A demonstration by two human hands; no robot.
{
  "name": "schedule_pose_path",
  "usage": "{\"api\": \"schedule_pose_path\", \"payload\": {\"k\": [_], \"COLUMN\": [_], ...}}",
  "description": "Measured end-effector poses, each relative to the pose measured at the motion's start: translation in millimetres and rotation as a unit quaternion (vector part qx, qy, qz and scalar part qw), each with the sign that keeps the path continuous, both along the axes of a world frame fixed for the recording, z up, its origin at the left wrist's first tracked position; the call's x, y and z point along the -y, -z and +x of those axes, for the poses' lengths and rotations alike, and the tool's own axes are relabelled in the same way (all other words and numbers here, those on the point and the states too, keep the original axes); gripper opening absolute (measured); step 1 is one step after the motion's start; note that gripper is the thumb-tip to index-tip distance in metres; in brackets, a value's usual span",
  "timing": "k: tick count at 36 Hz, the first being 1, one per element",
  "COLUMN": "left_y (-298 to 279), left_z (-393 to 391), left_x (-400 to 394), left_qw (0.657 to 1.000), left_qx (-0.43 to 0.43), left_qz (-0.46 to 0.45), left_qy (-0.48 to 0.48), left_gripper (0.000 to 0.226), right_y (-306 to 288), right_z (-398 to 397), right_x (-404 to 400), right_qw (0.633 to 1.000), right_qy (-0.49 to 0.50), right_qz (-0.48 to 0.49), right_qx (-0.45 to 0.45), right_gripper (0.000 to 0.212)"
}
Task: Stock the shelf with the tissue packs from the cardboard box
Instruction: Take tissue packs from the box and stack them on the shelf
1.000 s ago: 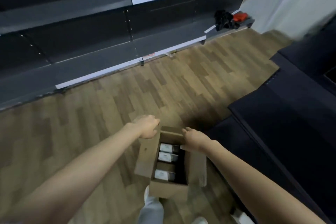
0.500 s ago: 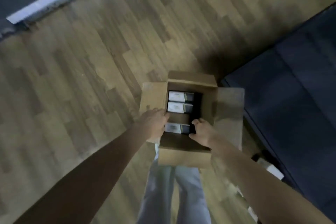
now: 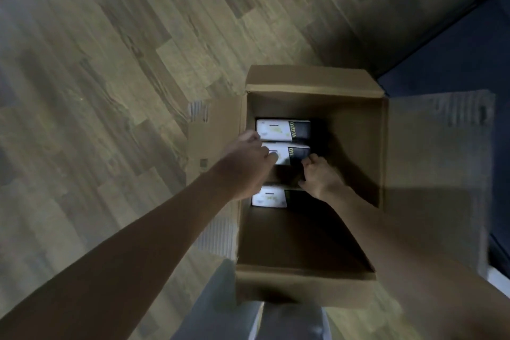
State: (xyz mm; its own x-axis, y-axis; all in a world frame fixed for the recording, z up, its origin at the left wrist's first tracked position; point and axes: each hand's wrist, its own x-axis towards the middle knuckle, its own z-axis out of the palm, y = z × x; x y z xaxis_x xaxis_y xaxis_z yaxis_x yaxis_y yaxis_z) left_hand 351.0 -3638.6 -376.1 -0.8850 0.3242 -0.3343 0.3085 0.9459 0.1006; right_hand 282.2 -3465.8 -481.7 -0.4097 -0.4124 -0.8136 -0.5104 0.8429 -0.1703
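Both hands now reach down in the box (image 3: 314, 83).
Left hand (image 3: 245, 163) and right hand (image 3: 321, 174), earlier on the flaps, pinch the middle pack (image 3: 287, 153); lifting seems next.

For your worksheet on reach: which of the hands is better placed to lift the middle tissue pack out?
Probably neither alone: the left hand touches the middle tissue pack's left end and the right hand its right end, inside the cardboard box. Both together.
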Motion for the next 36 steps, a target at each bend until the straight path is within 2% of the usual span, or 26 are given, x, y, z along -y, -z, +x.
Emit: {"api": "schedule_pose_path", "payload": {"k": [5,10,14,17,19,21,24,25,27,29,36], "left_y": [12,20,28,25,21,16,3,-5,-23,-38,-124], "left_z": [5,3,3,1,3,6,10,10,13,19,28], "left_x": [0,-4,-8,-10,-11,-8,-3,-2,-2,-5,-19], "left_qw": [0.999,0.996,0.995,0.994,0.996,0.997,0.997,0.999,0.993,0.978,0.957], "left_qx": [-0.026,-0.042,-0.057,-0.061,-0.054,-0.042,-0.039,-0.013,0.099,0.190,0.281], "left_qz": [0.031,0.073,0.086,0.088,0.075,0.070,0.059,0.030,-0.049,-0.078,0.001], "left_qy": [0.000,-0.010,-0.004,-0.007,-0.004,-0.005,0.008,0.017,0.043,0.032,-0.077], "left_gripper": [0.011,0.008,0.011,0.011,0.009,0.017,0.007,0.014,0.024,0.027,0.028], "right_y": [62,109,125,117,101,77,28,8,-33,-74,-210], "right_z": [-8,-5,1,10,18,22,19,16,11,6,-7], "right_x": [8,19,19,17,14,13,12,13,13,10,-7], "right_qw": [0.999,0.997,0.994,0.996,0.996,0.996,0.996,0.996,0.996,0.996,0.991], "right_qy": [-0.017,-0.015,-0.012,0.002,-0.004,-0.017,-0.011,-0.008,-0.005,0.005,0.065], "right_qz": [0.009,0.023,0.031,0.052,0.057,0.051,0.029,0.024,0.011,-0.001,-0.057], "right_qx": [-0.040,-0.076,-0.101,-0.073,-0.065,-0.074,-0.087,-0.086,-0.085,-0.092,-0.102], "right_gripper": [0.055,0.070,0.057,0.053,0.063,0.066,0.069,0.073,0.075,0.074,0.057]}}
